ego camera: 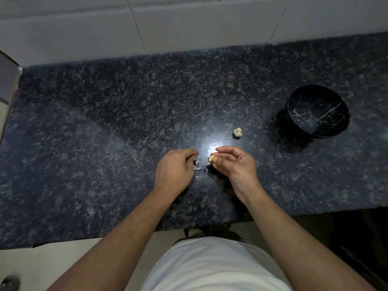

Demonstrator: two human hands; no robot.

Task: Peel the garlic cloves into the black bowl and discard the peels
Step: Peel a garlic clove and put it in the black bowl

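Note:
My right hand [235,162] pinches a pale yellow garlic clove [211,158] between thumb and fingers, just above the counter. My left hand [175,168] hovers a little to its left with fingers curled; whether it holds a bit of peel I cannot tell. Small pale peels [198,165] lie on the counter between the two hands. A garlic bulb [238,132] sits on the counter beyond my right hand. The black bowl [317,111] with white marble veins stands at the right; I see nothing inside it.
The dark speckled granite counter [105,133] runs left to right, its front edge near my body. A white tiled wall [168,24] rises behind it. A bright light glare falls on the counter just beyond my hands.

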